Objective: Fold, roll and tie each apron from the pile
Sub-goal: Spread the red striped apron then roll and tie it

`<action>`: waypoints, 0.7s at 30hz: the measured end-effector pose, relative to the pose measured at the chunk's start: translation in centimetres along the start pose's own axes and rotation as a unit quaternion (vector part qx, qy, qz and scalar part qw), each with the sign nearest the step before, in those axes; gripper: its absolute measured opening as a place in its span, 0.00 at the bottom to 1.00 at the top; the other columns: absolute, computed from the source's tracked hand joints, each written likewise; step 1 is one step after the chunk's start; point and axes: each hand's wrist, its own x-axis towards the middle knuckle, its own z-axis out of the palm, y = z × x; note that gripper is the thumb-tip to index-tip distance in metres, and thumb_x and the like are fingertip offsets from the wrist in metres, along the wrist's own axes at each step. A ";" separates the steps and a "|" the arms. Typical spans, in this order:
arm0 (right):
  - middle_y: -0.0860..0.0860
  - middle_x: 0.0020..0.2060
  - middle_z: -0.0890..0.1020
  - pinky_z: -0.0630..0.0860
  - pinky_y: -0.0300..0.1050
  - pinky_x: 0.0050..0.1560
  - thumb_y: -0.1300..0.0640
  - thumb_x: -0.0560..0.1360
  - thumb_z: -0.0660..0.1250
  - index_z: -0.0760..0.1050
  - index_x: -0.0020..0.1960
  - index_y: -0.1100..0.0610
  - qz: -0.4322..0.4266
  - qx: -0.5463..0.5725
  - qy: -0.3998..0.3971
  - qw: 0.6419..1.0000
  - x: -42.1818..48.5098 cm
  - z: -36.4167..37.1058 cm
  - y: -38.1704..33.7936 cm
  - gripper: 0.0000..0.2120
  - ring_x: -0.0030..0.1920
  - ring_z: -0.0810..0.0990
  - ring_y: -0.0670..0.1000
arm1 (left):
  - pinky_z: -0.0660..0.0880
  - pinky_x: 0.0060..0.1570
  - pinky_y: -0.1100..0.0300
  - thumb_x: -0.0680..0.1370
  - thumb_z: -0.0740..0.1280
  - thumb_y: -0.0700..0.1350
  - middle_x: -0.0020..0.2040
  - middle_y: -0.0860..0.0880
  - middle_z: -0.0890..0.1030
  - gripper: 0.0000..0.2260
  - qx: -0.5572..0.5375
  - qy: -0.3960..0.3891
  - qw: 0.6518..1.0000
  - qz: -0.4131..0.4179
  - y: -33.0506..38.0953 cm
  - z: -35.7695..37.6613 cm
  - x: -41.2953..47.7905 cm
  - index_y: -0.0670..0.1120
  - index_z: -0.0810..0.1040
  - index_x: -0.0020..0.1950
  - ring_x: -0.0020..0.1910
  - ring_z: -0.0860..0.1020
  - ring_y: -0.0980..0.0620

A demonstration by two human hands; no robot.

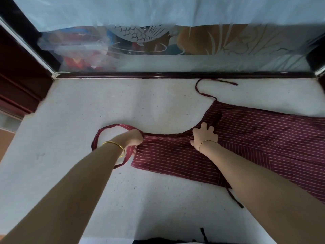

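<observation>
From the head view, a maroon striped apron [246, 143] lies spread flat on a pale speckled floor [105, 106], running from the middle of the frame out past the right edge. Its bib end points toward the left, and its upper edge curves in a scoop between the two hands.

The left hand [133, 140] sits at the bib's left corner with its fingers curled round the fabric where the neck loop [105, 128] joins; a gold bangle [115, 147] circles that wrist. The loop lies in an open ring on the floor to the left of the hand, and its lower part passes under the wrist.

The right hand [204, 137] rests flat on the apron near the curved edge, fingers spread and pressing the cloth down; a thin bracelet [206, 143] sits at the wrist.

One waist tie [209, 88] snakes from the apron's upper corner toward the dark wooden sill [175, 74] at the top, ending just short of it. Another tie [235, 198] trails from the lower edge toward the bottom of the frame, beside the right forearm.

Bare floor opens to the left of the loop and below the apron. Behind the sill stands a patterned glass panel [158, 41]. A dark cloth [202, 238] shows at the bottom edge.
</observation>
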 end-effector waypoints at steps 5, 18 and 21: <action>0.54 0.64 0.65 0.77 0.47 0.39 0.53 0.75 0.64 0.60 0.69 0.55 -0.056 0.116 0.154 0.980 -0.9 -0.3 0.8 0.25 0.48 0.76 0.53 | 0.71 0.42 0.59 0.75 0.63 0.45 0.44 0.51 0.76 0.10 0.310 0.101 0.942 -0.083 0.9 -1.7 -0.2 0.48 0.78 0.54 0.44 0.74 0.51; 0.57 0.65 0.68 0.75 0.46 0.46 0.65 0.78 0.59 0.67 0.67 0.59 0.040 0.250 0.164 0.954 2.2 -2.7 13.1 0.18 0.49 0.78 0.55 | 0.72 0.58 0.50 0.74 0.68 0.44 0.62 0.42 0.69 0.22 0.113 0.112 0.966 0.202 19.5 2.7 4.4 0.41 0.65 0.64 0.62 0.68 0.43; 0.54 0.67 0.68 0.72 0.50 0.60 0.59 0.78 0.62 0.65 0.70 0.55 0.017 0.181 0.142 0.973 4.1 -2.9 13.7 0.20 0.63 0.70 0.57 | 0.73 0.57 0.49 0.76 0.67 0.50 0.61 0.43 0.70 0.21 0.098 0.143 0.960 0.220 20.0 2.9 5.9 0.43 0.67 0.64 0.61 0.69 0.43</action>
